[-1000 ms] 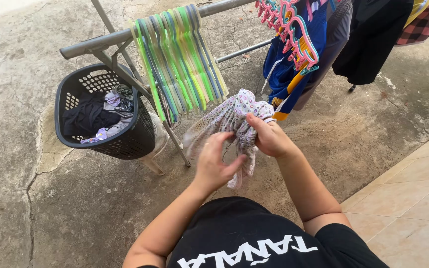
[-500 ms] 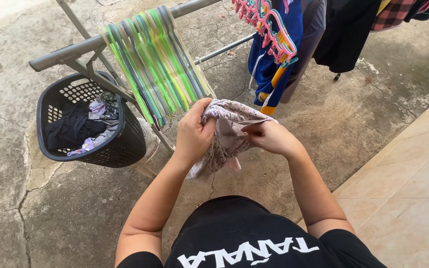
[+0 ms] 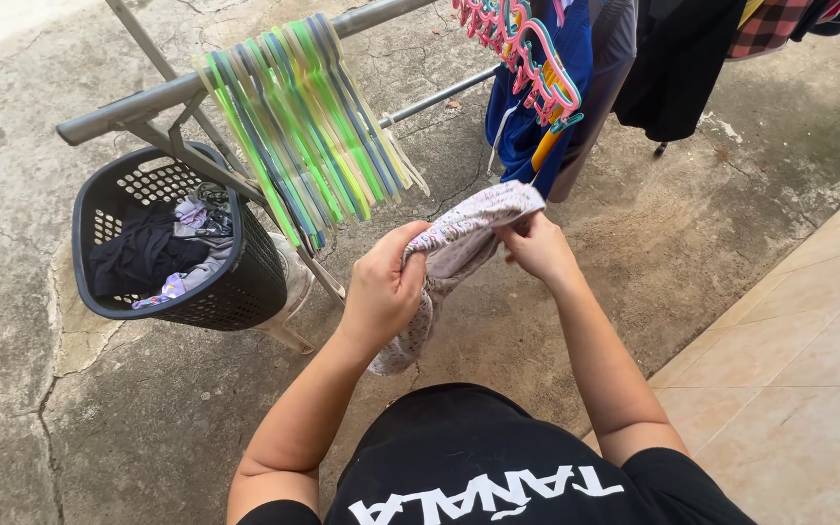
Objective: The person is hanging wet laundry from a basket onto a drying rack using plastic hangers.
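L hand (image 3: pixel 383 290) fist-gripping patterned cloth (image 3: pixel 464 228) | R hand (image 3: pixel 535 246) pinching cloth's other end

Hanging clothes (image 3: pixel 678 58) cut off by top edge. Pink hangers (image 3: pixel 517 44) too, hooks out of view. Patterned cloth (image 3: pixel 459 238) partly buried in left hand (image 3: pixel 386 292); print too small to read. Basket (image 3: pixel 245 262) contents a jumble.

I saw even, soft daylight with no glare; shadows under the basket (image 3: pixel 172 243) were faint. Focus was sharp throughout, with slight wide-angle stretch at the edges.
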